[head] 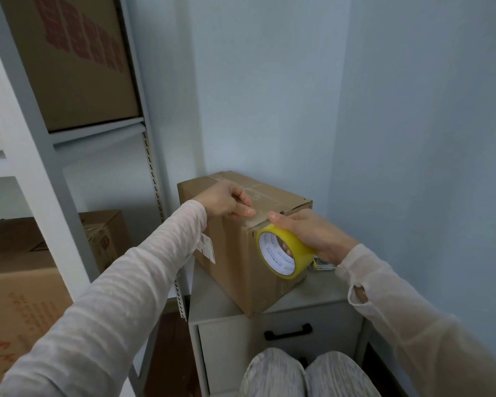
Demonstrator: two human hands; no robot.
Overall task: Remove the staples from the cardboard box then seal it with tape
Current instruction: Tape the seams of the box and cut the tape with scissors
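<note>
Two hands work at a cardboard box (235, 253) on a small cabinet worktop (312, 293): the left hand (226, 200) pinches tape on the lid, the right hand (307, 232) grips a yellow tape roll (284, 250) against the near edge. The box looks stiff and light; best steadied from the top.

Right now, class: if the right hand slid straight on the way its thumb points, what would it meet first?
Probably the left hand, resting on top of the cardboard box ahead; depth is unclear.
</note>
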